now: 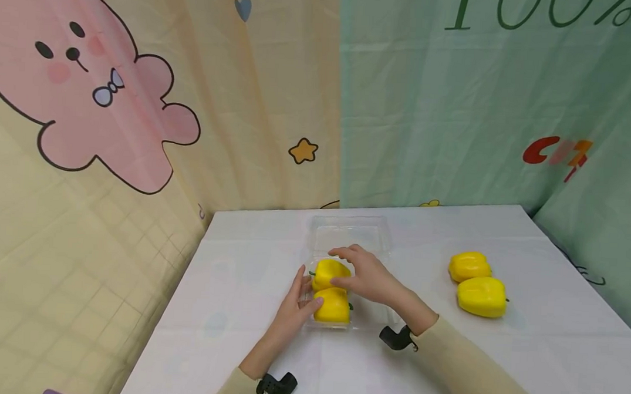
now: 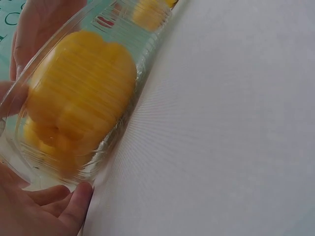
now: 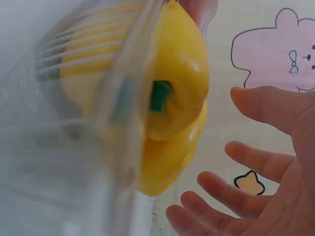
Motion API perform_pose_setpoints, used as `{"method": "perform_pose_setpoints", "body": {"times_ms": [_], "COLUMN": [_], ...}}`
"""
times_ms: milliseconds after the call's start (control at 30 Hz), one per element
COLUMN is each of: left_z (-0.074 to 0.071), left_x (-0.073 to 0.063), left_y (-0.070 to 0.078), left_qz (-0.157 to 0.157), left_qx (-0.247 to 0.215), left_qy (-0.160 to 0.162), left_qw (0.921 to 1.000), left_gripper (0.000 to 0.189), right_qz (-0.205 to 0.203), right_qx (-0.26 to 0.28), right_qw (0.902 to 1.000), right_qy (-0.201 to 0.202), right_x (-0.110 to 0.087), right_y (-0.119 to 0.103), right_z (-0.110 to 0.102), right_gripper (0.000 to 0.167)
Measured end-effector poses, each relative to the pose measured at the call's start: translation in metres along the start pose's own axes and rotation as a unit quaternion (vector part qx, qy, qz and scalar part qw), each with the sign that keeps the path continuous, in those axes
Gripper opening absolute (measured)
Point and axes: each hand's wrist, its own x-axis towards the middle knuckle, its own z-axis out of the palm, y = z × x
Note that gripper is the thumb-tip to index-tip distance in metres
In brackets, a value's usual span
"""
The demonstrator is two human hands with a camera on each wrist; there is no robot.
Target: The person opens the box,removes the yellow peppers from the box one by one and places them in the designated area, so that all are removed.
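Observation:
Two yellow bell peppers, the far one point(image 1: 329, 274) and the near one point(image 1: 333, 306), lie one behind the other in the left half of a clear plastic clamshell container point(image 1: 374, 314). At its left side my left hand point(image 1: 288, 310) holds the container, with the thumb over the near pepper and the fingers along the outer wall. My right hand point(image 1: 370, 276) hovers over the container beside the far pepper, fingers spread. In the right wrist view, the right hand point(image 3: 266, 172) appears apart from the peppers, and a green stem point(image 3: 160, 96) shows.
Two more yellow bell peppers, a back one point(image 1: 469, 266) and a front one point(image 1: 482, 296), lie together on the right of the white table point(image 1: 225, 334). The container's lid point(image 1: 351, 234) lies opened back toward the curtain point(image 1: 274, 177) behind the table.

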Motion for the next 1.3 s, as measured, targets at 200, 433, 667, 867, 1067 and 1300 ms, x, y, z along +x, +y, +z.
{"method": "perform_pose_setpoints", "body": {"times_ms": [200, 433, 667, 867, 1067, 1300], "left_z": [0.002, 0.005, 0.003, 0.001, 0.002, 0.002], "left_x": [-0.001, -0.009, -0.016, -0.004, -0.001, -0.003], "left_y": [-0.003, 0.017, 0.035, 0.009, -0.003, 0.000], "left_qz": [0.007, 0.002, 0.017, 0.009, 0.011, 0.007], "left_qx": [-0.003, -0.002, -0.002, 0.005, 0.018, 0.033], "left_qy": [-0.011, -0.014, -0.010, -0.008, -0.004, 0.003], "left_qw": [0.9999, 0.9999, 0.9998, 0.9999, 0.9998, 0.9994], "left_gripper": [0.088, 0.086, 0.084, 0.086, 0.088, 0.091], "right_qz": [0.057, 0.077, 0.094, 0.109, 0.120, 0.114], "right_qx": [-0.007, -0.017, -0.045, -0.061, -0.059, -0.049], "right_qw": [0.9983, 0.9968, 0.9945, 0.9918, 0.9906, 0.9916], "right_qy": [-0.014, -0.015, 0.014, 0.027, 0.031, 0.038], "right_x": [0.001, 0.003, 0.010, 0.015, 0.017, 0.018], "right_y": [-0.004, -0.002, -0.005, -0.008, -0.008, -0.009], "right_z": [0.010, 0.022, 0.028, 0.033, 0.035, 0.035], "right_gripper": [0.057, 0.059, 0.065, 0.071, 0.069, 0.069]}}
